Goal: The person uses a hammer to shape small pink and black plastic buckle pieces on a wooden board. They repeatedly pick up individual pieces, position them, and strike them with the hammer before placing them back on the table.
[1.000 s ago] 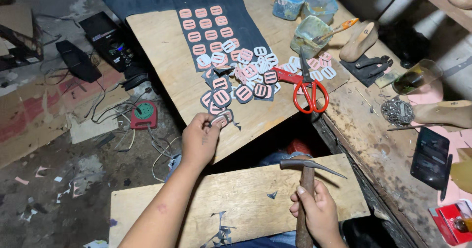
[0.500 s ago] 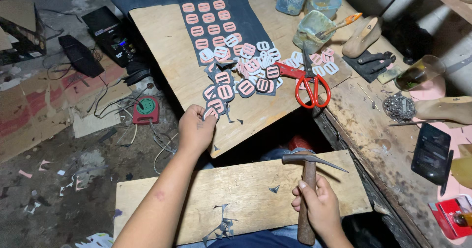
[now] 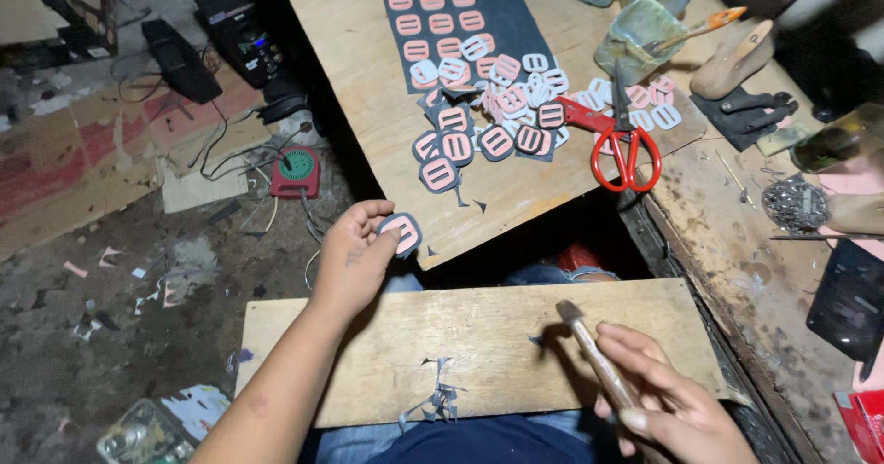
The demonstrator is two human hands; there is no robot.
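Note:
My left hand (image 3: 357, 254) pinches a small pink buckle piece on dark backing (image 3: 402, 232) just above the near edge of the large plywood sheet (image 3: 364, 105). My right hand (image 3: 665, 401) grips the wooden handle of a hammer (image 3: 589, 352), its head pointing up-left over the small board (image 3: 479, 349) on my lap. A pile of similar pink and white cut pieces (image 3: 488, 114) lies on the plywood, some still on a dark sheet (image 3: 451, 13).
Red-handled scissors (image 3: 619, 140) lie right of the pile. Plastic containers (image 3: 645, 31), a shoe last (image 3: 732, 59), nails (image 3: 796, 204) and a dark phone (image 3: 849, 303) crowd the bench on the right. A small red round device (image 3: 296, 171), cables and black boxes lie on the floor at left.
My left hand has drawn back from the pile toward me, holding one cut piece. The hammer has tilted, its head now lower and nearer the lap board.

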